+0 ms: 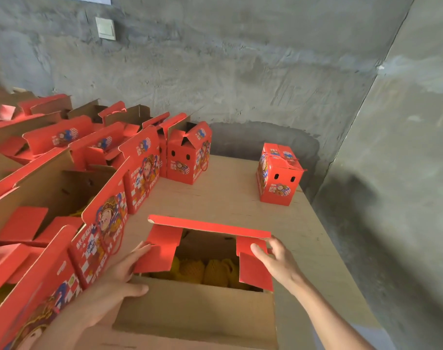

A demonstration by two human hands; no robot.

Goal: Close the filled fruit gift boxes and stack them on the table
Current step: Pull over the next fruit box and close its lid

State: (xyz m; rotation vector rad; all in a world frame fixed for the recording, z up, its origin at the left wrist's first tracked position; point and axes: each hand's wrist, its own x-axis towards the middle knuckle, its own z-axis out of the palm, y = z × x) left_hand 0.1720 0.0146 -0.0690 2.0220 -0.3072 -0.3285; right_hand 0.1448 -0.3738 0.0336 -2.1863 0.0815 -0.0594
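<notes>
Flat-fingered, my left hand [114,279] and right hand [278,261] press the side flaps [159,251] of the open box [195,311] inward; I fear uneven pressure crumples one onto the netted fruit [210,271].

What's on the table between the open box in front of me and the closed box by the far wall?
Nothing: the head view shows only bare tabletop between the open box and the closed gift box.

Gift boxes [187,157] are bright red with a cartoon figure and blue-white checks, plain brown inside. Fruit [202,271] wears yellow netting; table's [240,198] pale wood, wall [240,72] grey.
</notes>
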